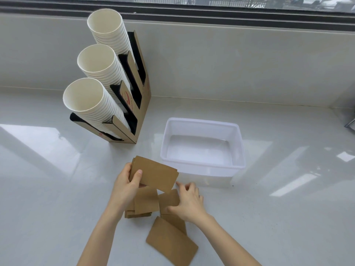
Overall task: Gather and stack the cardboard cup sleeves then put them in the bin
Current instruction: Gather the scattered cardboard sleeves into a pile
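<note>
Your left hand [128, 186] pinches a small stack of flat brown cardboard sleeves [154, 174], thumb on top and fingers underneath, lifted just above the white counter [48, 189]. Your right hand [189, 202] rests fingers-down on another loose sleeve [169, 200] lying on the counter, not yet gripping it. More sleeves lie close by: a short pile [142, 206] under your left wrist and one large sleeve [172, 242] nearest your body. The clear plastic bin [203, 122], which looks empty, stands just beyond your right hand, with its near wall close to the held stack. The likeliest slip, I judge, is the held stack fanning out, since you grip it at one end only and its far end hangs free; adding a sleeve one-handed could push the sheets askew. The smooth, glossy counter may also let a sleeve slide rather than lift. To the left behind stands a cardboard cup dispenser [142, 104] with three tall columns of paper cups [107, 60], well apart from your hands. Open counter lies to both sides; the path to the bin is short and unobstructed.
</note>
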